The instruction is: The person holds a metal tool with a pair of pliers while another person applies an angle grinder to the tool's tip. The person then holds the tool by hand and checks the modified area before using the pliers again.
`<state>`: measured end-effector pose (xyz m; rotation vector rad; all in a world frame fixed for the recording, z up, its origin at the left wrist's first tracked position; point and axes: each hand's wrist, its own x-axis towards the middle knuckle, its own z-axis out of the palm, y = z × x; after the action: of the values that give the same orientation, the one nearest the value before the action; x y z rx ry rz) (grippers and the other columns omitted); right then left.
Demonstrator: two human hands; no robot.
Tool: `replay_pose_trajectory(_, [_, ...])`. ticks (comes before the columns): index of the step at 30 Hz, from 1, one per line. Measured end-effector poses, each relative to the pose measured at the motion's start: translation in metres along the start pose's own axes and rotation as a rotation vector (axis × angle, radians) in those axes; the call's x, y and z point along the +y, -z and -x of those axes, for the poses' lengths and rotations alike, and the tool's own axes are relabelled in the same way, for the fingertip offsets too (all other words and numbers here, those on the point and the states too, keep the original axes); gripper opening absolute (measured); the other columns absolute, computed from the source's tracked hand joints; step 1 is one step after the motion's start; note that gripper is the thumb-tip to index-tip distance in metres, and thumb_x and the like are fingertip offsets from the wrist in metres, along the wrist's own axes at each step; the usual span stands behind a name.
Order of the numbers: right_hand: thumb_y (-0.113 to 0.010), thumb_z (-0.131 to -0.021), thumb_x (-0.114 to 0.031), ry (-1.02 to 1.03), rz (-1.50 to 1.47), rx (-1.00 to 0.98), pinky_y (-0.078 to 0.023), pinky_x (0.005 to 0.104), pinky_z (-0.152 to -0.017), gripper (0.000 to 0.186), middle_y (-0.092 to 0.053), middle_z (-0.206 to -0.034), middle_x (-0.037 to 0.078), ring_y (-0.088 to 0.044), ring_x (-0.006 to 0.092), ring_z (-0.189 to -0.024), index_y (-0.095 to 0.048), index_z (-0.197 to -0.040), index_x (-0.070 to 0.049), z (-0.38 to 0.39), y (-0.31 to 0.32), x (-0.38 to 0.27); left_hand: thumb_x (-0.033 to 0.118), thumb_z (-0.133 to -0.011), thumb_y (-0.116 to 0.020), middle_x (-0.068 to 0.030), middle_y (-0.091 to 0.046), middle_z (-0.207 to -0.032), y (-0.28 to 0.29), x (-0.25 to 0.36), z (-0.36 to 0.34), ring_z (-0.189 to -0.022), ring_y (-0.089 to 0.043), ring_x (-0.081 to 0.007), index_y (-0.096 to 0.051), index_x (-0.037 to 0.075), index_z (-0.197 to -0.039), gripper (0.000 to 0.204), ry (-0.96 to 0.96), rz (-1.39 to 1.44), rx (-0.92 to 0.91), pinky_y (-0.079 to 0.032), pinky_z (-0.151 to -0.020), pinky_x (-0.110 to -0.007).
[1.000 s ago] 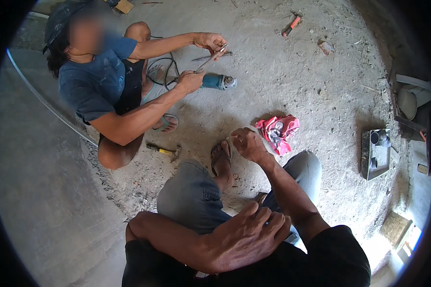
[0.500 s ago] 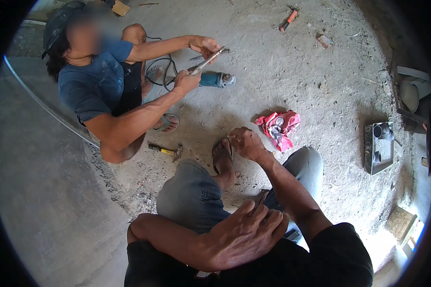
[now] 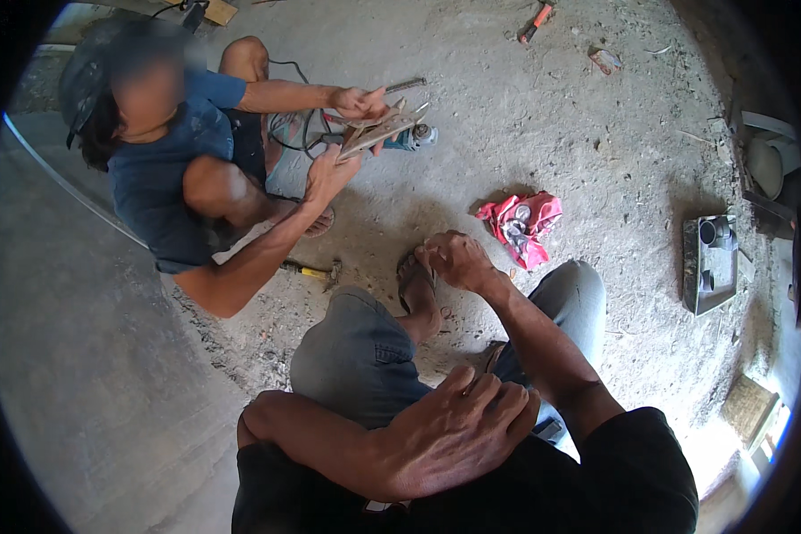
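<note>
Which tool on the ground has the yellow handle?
The hammer, lying beside the other person's forearm. The tool at the top edge has a red-orange handle, and the power tool near that person's hands is blue-green.

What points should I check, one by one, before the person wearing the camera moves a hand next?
1. Right hand rests on the sandalled foot, holding no tool: ok.
2. Left hand lies on the right forearm, empty: ok.
3. Co-worker's hands hold a metal piece beside the angle grinder, apart from the wearer's hands: ok.
4. Whether the grinder runs: cannot tell.
5. Hammer with yellow handle lies on the concrete floor beside the wearer's left knee: ok, but mind it.
6. Red cloth lies free just beyond the right hand: ok.
</note>
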<state>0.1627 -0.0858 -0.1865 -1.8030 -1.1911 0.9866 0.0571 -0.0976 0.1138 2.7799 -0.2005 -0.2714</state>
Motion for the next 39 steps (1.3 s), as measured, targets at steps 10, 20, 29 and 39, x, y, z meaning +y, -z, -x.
replay_pose_trajectory(10, [-0.059, -0.092, -0.025, -0.03, 0.129, -0.13, -0.051, 0.0477, -0.076, 0.022, -0.067, -0.088, 0.02, -0.065, 0.039, -0.087, -0.068, -0.097, -0.006, -0.003, -0.025, 0.026, 0.022, -0.085, -0.056, -0.0052, -0.054, -0.099, 0.005, -0.003, -0.002, -0.085, -0.054, -0.0169, -0.058, 0.004, -0.126, 0.045, 0.002, 0.045, -0.044, -0.044, -0.075, -0.031])
replay_pose_trajectory(20, [-0.059, -0.09, -0.022, -0.051, 0.167, -0.16, -0.052, 0.0465, -0.08, 0.021, -0.067, -0.093, 0.021, -0.065, 0.0396, -0.092, -0.068, -0.1, -0.006, -0.003, -0.022, 0.011, 0.022, -0.086, -0.056, -0.007, -0.055, -0.103, 0.004, -0.001, 0.0, -0.087, -0.055, -0.0189, -0.056, 0.003, -0.128, 0.046, 0.016, 0.087, -0.07, -0.046, -0.077, -0.033])
replay_pose_trajectory(29, [-0.059, -0.09, -0.021, -0.048, 0.174, -0.125, -0.052, 0.0458, -0.082, 0.024, -0.068, -0.096, 0.021, -0.065, 0.039, -0.094, -0.069, -0.107, -0.007, -0.002, -0.029, 0.024, 0.024, -0.085, -0.062, -0.0042, -0.053, -0.096, -0.004, 0.002, 0.0, -0.087, -0.053, -0.0153, -0.062, 0.003, -0.116, 0.037, 0.028, 0.062, 0.019, -0.042, -0.078, -0.033])
replay_pose_trajectory(39, [-0.057, -0.09, -0.023, -0.004, 0.192, -0.072, -0.051, 0.0467, -0.084, 0.026, -0.067, -0.097, 0.021, -0.064, 0.0396, -0.096, -0.069, -0.107, -0.008, 0.001, -0.034, 0.029, 0.024, -0.085, -0.061, -0.0033, -0.053, -0.095, 0.001, -0.001, -0.001, -0.086, -0.052, -0.0147, -0.062, 0.004, -0.116, 0.037, 0.019, 0.035, 0.002, -0.041, -0.079, -0.033])
